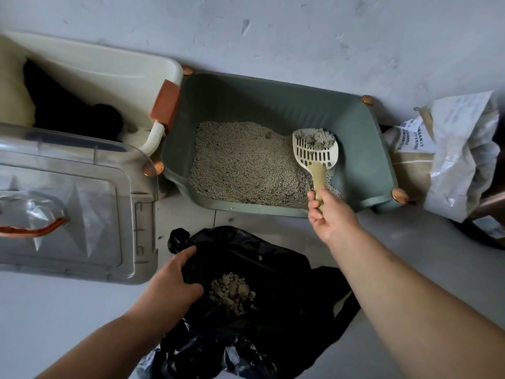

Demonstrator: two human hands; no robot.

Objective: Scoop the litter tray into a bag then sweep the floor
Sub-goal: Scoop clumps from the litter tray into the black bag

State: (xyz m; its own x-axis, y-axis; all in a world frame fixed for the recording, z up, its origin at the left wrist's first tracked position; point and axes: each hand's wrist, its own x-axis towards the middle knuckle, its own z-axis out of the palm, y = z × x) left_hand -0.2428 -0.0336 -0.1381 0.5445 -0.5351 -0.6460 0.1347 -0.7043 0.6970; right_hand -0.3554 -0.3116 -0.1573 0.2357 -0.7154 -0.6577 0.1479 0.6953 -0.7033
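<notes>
Beside the tray [273, 87], illegibly labelled sack [461, 165]

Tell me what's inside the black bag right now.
A small pile of greyish litter clumps lies inside the black bag, whose edge the left hand grips. Folds of plastic hide anything deeper.

At centre, the litter tray [273, 102] was dull grey-green with 4 copper corner caps [367, 100], its litter [240, 165] speckled grey. The scoop [314, 157] was cream, slotted, with a tan handle [319, 176]. The bag [273, 269], lower centre, was black.
</notes>
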